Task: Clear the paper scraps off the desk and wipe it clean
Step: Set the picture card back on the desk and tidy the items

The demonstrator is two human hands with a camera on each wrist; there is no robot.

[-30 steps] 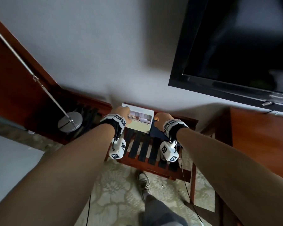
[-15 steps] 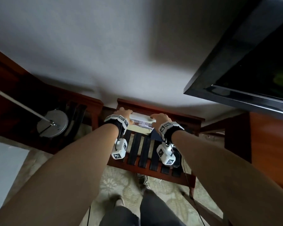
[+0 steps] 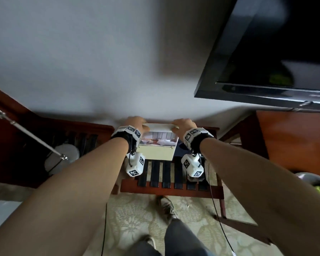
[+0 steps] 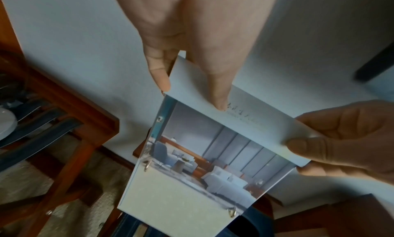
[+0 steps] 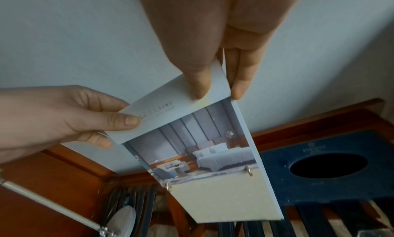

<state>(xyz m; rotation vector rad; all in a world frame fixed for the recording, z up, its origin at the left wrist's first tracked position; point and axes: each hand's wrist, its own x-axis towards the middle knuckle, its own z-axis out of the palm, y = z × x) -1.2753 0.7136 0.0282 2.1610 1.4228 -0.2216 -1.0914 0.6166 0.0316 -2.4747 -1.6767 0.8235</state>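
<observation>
Both hands pinch the top edge of a ring-bound booklet (image 3: pixel 158 143), thumb on the front and fingers behind: the left hand (image 3: pixel 135 123) at its left corner, the right hand (image 3: pixel 183 124) at its right corner. The booklet hangs upright from that grip, in front of the white wall (image 3: pixel 81 61) and above a slatted wooden rack (image 3: pixel 171 188). Its top flap is folded over toward the viewer, with a line of small print on it that is too blurred to read. Below the flap is a picture of a bedroom, then a plain cream panel, and two metal rings (image 4: pixel 232 212) pass through the sheets.

A dark blue box (image 5: pixel 328 170) with an oval opening sits on the rack, just right of the booklet's lower edge. A black screen (image 3: pixel 277 56) hangs on the wall at upper right. At left a metal rod (image 3: pixel 26 133) slants down to a round base (image 3: pixel 63 157). Patterned carpet (image 3: pixel 137 218) lies under the rack.
</observation>
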